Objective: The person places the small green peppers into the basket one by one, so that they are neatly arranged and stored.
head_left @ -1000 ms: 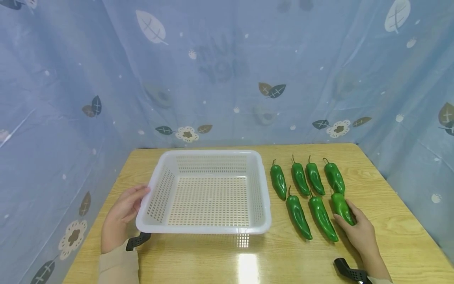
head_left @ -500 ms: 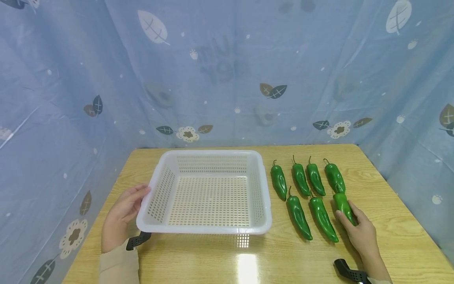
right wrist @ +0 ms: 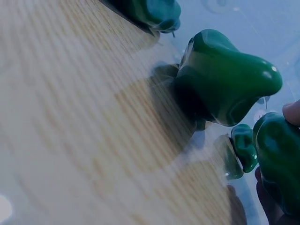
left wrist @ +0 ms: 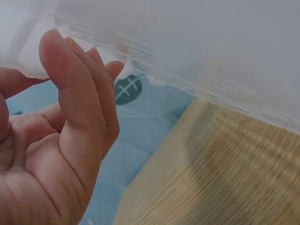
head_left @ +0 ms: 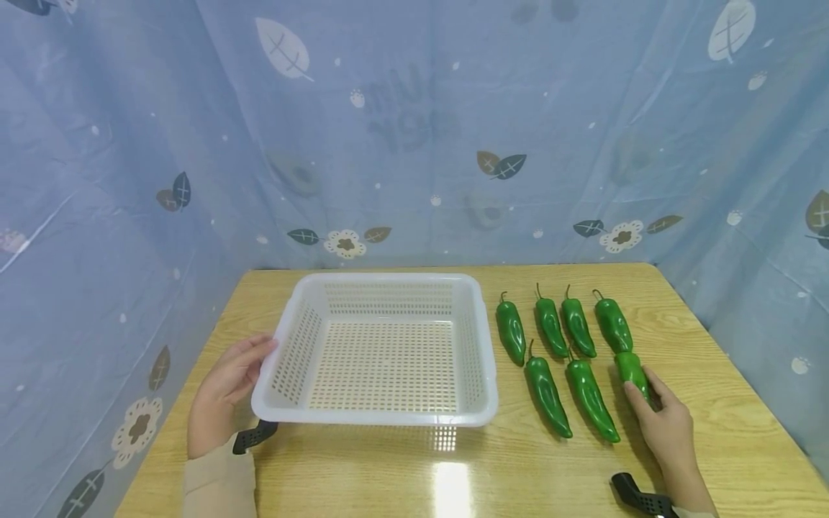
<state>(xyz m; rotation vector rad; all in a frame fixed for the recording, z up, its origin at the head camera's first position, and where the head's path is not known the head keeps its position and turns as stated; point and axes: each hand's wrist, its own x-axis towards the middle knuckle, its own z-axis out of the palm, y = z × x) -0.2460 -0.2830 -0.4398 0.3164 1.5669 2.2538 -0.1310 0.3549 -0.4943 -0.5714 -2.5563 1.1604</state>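
A white plastic basket (head_left: 376, 417) with a perforated floor and walls stands left of centre in the head view. My left hand (head_left: 227, 381) grips its left rim; in the left wrist view the curled fingers (left wrist: 77, 103) reach up to the pale plastic. On the right, my right hand (head_left: 667, 432) pinches a green pepper (head_left: 630, 368) between thumb and fingers. The right wrist view has this pepper (right wrist: 281, 159) at its right edge, mostly with its lumpy end showing. The hand covers the pepper's lower part in the head view.
Left of the held pepper lie two green peppers, one nearer (head_left: 592, 399) and one beside it (head_left: 547, 396). Behind them is a row of several more peppers (head_left: 613, 325). Blue patterned curtains (head_left: 414, 144) enclose the wooden table (head_left: 350, 467) at back and sides.
My right hand has shifted slightly to the right with the pepper, away from the neighbouring one, and its thumb now covers more of it. The left hand and basket stay put.
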